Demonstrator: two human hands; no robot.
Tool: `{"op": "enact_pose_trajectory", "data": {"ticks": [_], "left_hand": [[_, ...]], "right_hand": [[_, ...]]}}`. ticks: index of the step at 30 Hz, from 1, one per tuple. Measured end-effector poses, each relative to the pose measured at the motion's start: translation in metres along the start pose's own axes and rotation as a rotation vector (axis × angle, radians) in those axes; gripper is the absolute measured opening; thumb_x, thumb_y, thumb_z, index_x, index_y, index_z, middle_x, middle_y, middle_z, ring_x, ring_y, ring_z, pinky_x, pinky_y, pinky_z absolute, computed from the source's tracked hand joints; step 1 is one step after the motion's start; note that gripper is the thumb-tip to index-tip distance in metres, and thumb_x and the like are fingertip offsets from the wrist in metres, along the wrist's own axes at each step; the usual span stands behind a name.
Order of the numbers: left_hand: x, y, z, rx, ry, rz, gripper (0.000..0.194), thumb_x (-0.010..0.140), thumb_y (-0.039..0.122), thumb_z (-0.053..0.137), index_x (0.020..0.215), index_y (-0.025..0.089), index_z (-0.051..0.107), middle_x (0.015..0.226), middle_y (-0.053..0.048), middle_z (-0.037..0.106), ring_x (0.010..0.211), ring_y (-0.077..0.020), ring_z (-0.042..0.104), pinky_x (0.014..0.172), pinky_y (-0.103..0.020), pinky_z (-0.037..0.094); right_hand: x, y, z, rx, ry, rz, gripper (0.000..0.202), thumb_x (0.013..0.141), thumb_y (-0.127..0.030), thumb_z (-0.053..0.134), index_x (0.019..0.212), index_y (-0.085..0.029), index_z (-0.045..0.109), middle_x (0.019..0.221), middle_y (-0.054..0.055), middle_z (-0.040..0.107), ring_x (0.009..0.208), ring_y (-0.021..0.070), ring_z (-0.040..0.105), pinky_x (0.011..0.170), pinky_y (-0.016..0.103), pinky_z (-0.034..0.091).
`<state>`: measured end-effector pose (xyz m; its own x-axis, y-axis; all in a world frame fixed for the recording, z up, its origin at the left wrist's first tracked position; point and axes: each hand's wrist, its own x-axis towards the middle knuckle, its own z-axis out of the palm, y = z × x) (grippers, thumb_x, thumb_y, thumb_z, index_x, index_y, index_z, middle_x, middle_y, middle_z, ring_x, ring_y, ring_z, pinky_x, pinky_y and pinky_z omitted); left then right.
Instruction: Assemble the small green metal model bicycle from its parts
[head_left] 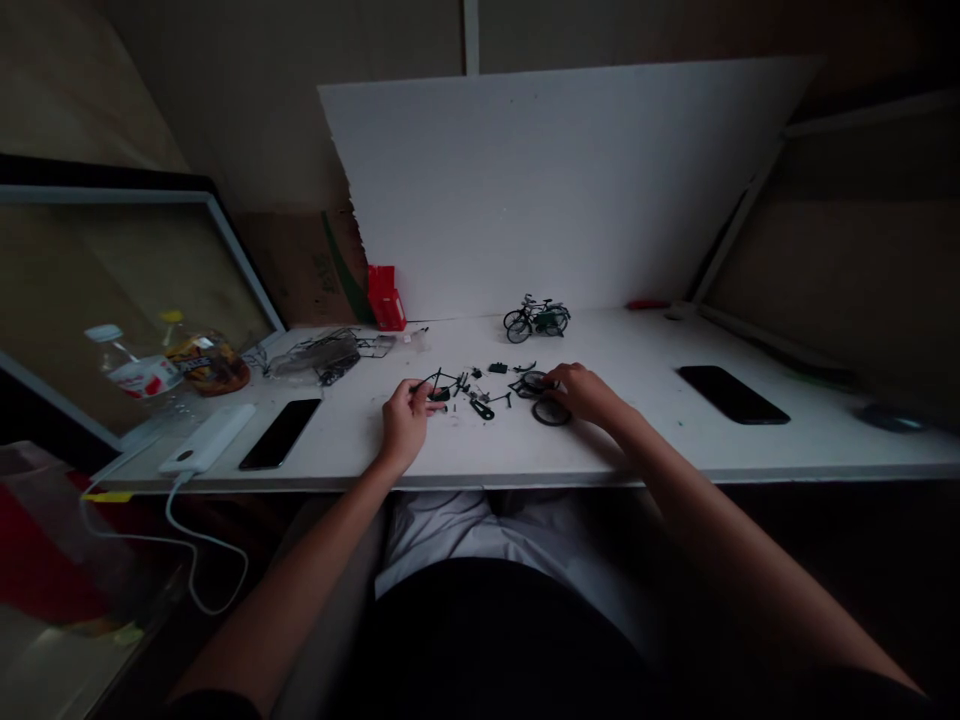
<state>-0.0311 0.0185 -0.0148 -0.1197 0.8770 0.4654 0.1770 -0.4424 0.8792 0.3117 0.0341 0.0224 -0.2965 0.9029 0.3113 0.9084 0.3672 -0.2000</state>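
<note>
My left hand (405,420) is closed in a pinch on a small dark model bicycle frame (444,380), held just above the white table. My right hand (581,390) has its fingers bent down onto the small black wheels to the right. Its fingertips pinch at the edge of a spoked model wheel (534,381), while another wheel (552,411) lies just below them. Between my hands lie loose dark bicycle parts, among them a green chain guard (481,408), a small dark block (497,368) and a thin curved piece (525,367).
Model bicycles (536,318) stand at the back. A red box (386,298), wire parts in plastic (322,355), bottles (206,360), a white power bank (208,440) with cable and a phone (280,434) are leftward. Another phone (733,394) lies right. A white board (555,190) stands behind.
</note>
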Motion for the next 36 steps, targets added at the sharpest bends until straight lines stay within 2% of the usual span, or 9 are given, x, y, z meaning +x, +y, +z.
{"op": "enact_pose_trajectory", "data": {"ticks": [4,7,9,12,16,19,25,32,36], "left_hand": [[0.000,0.000,0.000,0.006,-0.017,-0.002,0.040,0.101,0.058,0.057,0.100,0.018,0.060,0.100,-0.011,0.079,0.079,-0.0227,0.081,0.059,-0.025,0.058],[-0.001,0.001,0.000,0.026,-0.013,0.006,0.042,0.102,0.059,0.052,0.098,0.018,0.060,0.100,-0.011,0.078,0.079,-0.0224,0.081,0.059,-0.025,0.057],[-0.001,0.001,0.000,0.031,-0.010,0.006,0.043,0.103,0.060,0.050,0.098,0.019,0.060,0.100,-0.011,0.077,0.079,-0.0225,0.081,0.058,-0.025,0.057],[-0.002,0.002,0.001,0.038,-0.008,0.011,0.043,0.103,0.061,0.048,0.098,0.020,0.059,0.098,-0.010,0.077,0.079,-0.0226,0.081,0.057,-0.025,0.057],[-0.002,0.004,0.001,0.045,0.007,0.010,0.044,0.105,0.060,0.045,0.099,0.020,0.059,0.097,-0.010,0.076,0.076,-0.0221,0.080,0.057,-0.027,0.058],[-0.002,0.006,0.002,0.039,0.021,0.006,0.044,0.105,0.060,0.042,0.100,0.019,0.058,0.099,-0.011,0.076,0.074,-0.0213,0.080,0.056,-0.027,0.058],[-0.003,0.008,0.002,0.027,0.017,0.004,0.044,0.106,0.061,0.040,0.102,0.020,0.057,0.096,-0.009,0.076,0.073,-0.0208,0.079,0.057,-0.027,0.058],[-0.002,0.005,0.002,0.012,0.010,0.006,0.047,0.105,0.064,0.040,0.103,0.021,0.057,0.095,-0.009,0.076,0.073,-0.0203,0.079,0.058,-0.027,0.058],[-0.002,0.005,0.001,0.010,0.012,-0.003,0.045,0.105,0.062,0.041,0.103,0.021,0.058,0.096,-0.009,0.076,0.072,-0.0198,0.078,0.058,-0.027,0.058]], "right_hand": [[0.000,-0.002,0.000,-0.146,-0.028,0.043,0.031,0.098,-0.023,0.064,0.126,-0.015,0.075,0.120,0.020,0.076,0.115,0.0372,0.066,0.093,0.043,0.052],[0.001,-0.005,0.003,-0.166,0.011,0.086,0.045,0.102,-0.023,0.056,0.146,-0.015,0.061,0.130,0.022,0.072,0.122,0.0391,0.062,0.094,0.045,0.052],[0.002,-0.011,0.005,-0.121,0.057,0.055,0.047,0.104,-0.022,0.053,0.150,-0.015,0.057,0.137,0.021,0.069,0.126,0.0386,0.060,0.097,0.046,0.052],[0.003,-0.026,0.010,-0.008,0.090,-0.083,0.042,0.103,-0.021,0.053,0.143,-0.014,0.064,0.136,0.018,0.070,0.127,0.0343,0.061,0.105,0.043,0.049],[0.002,-0.050,0.019,0.075,0.033,-0.314,0.035,0.103,-0.018,0.050,0.130,-0.017,0.072,0.127,0.015,0.074,0.124,0.0297,0.063,0.110,0.041,0.046],[0.001,-0.060,0.021,0.078,-0.009,-0.389,0.032,0.104,-0.019,0.048,0.118,-0.018,0.077,0.117,0.013,0.077,0.117,0.0279,0.065,0.109,0.041,0.045],[-0.001,-0.060,0.014,0.082,-0.019,-0.352,0.025,0.104,-0.021,0.053,0.108,-0.018,0.078,0.113,0.014,0.077,0.112,0.0267,0.067,0.106,0.039,0.046],[-0.003,-0.060,0.011,0.123,-0.013,-0.318,0.031,0.106,-0.025,0.050,0.119,-0.019,0.077,0.117,0.014,0.076,0.112,0.0271,0.067,0.105,0.041,0.048],[-0.001,-0.055,0.013,0.095,0.032,-0.295,0.033,0.106,-0.023,0.047,0.114,-0.019,0.078,0.115,0.014,0.077,0.110,0.0277,0.068,0.101,0.039,0.049]]}}
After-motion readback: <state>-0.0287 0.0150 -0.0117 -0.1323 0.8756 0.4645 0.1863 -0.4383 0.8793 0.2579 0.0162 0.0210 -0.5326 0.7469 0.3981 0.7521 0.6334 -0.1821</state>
